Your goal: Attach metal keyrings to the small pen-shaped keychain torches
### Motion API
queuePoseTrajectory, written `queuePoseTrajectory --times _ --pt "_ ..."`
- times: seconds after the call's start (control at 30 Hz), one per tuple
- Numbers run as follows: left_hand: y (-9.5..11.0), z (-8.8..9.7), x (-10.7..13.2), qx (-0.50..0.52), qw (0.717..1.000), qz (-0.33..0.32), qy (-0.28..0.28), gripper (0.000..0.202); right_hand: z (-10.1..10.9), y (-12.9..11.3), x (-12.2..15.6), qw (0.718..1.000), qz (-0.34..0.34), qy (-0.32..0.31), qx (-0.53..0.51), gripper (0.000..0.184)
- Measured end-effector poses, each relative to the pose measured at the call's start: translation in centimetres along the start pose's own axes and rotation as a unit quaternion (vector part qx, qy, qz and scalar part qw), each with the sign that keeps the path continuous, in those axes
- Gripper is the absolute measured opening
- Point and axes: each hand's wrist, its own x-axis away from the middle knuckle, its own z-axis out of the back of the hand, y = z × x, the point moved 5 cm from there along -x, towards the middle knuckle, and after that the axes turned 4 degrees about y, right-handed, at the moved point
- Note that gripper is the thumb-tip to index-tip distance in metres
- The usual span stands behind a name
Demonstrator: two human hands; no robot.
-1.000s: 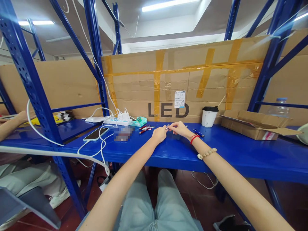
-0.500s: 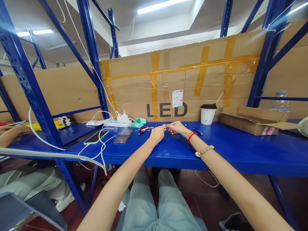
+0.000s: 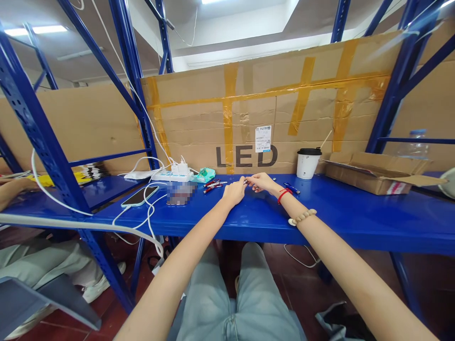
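Above the blue tabletop [image 3: 320, 208], my left hand [image 3: 234, 192] is closed, its fingertips meeting those of my right hand [image 3: 261, 183]. Between them shows a small silvery piece [image 3: 245, 182], mostly covered by the fingers; its kind cannot be made out. The right hand pinches at it from the other side, a red cord and a beaded bracelet on that wrist. Just left of my left hand lie several red pens [image 3: 213, 185]. To the right, close by my right wrist, are blue pens [image 3: 292, 188].
A white power strip [image 3: 170, 176], a green-white packet [image 3: 204, 175] and a phone [image 3: 140, 195] with cables lie left. At right stand a lidded paper cup [image 3: 308, 163] and an open cardboard box [image 3: 373, 177]. Cardboard [image 3: 199, 128] backs the table. Another person's hand [image 3: 17, 187] shows far left.
My head view has shifted slightly, so the table sits a little higher in the picture. Both hands stay together at the small piece, with only slight finger movement.
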Motion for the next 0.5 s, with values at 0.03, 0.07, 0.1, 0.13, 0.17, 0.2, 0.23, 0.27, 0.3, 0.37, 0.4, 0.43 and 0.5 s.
queuePoseTrajectory --times 0.03,0.07,0.1,0.13,0.17,0.2,0.23,0.27,0.3,0.37,0.4,0.43,0.5 --pt "0.00 0.04 0.02 0.003 1.000 0.004 0.000 0.029 0.01 0.05 -0.01 1.000 0.000 -0.001 0.004 0.024" --pt "0.00 0.07 0.04 0.005 1.000 0.006 0.000 0.029 0.02 0.12 -0.02 1.000 -0.001 -0.002 0.008 0.024" --pt "0.00 0.11 0.04 0.008 1.000 0.006 0.001 0.029 0.03 0.21 -0.04 1.000 -0.001 -0.002 0.011 0.025" --pt "0.02 0.13 0.04 0.008 1.000 0.005 0.003 0.029 0.05 0.30 -0.05 1.000 -0.002 -0.001 0.015 0.025" --pt "0.03 0.14 0.03 0.008 1.000 0.002 0.005 0.029 0.06 0.39 -0.07 1.000 -0.003 -0.001 0.018 0.026" --pt "0.03 0.14 0.02 0.005 1.000 -0.001 0.006 0.029 0.07 0.46 -0.07 1.000 -0.003 0.000 0.021 0.026" --pt "0.03 0.13 0.01 0.003 1.000 -0.004 0.008 0.029 0.08 0.51 -0.08 1.000 -0.002 0.001 0.024 0.026" --pt "0.00 0.12 0.00 0.000 1.000 -0.006 0.011 0.029 0.07 0.54 -0.07 1.000 -0.002 0.000 0.027 0.026" --pt "-0.04 0.12 0.00 -0.001 1.000 -0.006 0.014 0.029 0.04 0.53 -0.07 1.000 -0.001 0.000 0.028 0.027" --pt "-0.11 0.14 0.00 0.000 1.000 -0.005 0.021 0.029 -0.02 0.47 -0.07 0.999 0.003 -0.003 0.031 0.027" --pt "-0.14 0.16 0.00 0.002 1.000 -0.004 0.024 0.030 -0.04 0.42 -0.10 0.999 0.005 -0.004 0.033 0.027" --pt "-0.17 0.18 0.00 0.004 1.000 -0.002 0.027 0.030 -0.06 0.38 -0.15 0.999 0.008 -0.004 0.035 0.027" --pt "-0.21 0.22 0.00 0.009 1.000 0.001 0.030 0.030 -0.08 0.34 -0.30 0.999 0.012 -0.003 0.039 0.027"
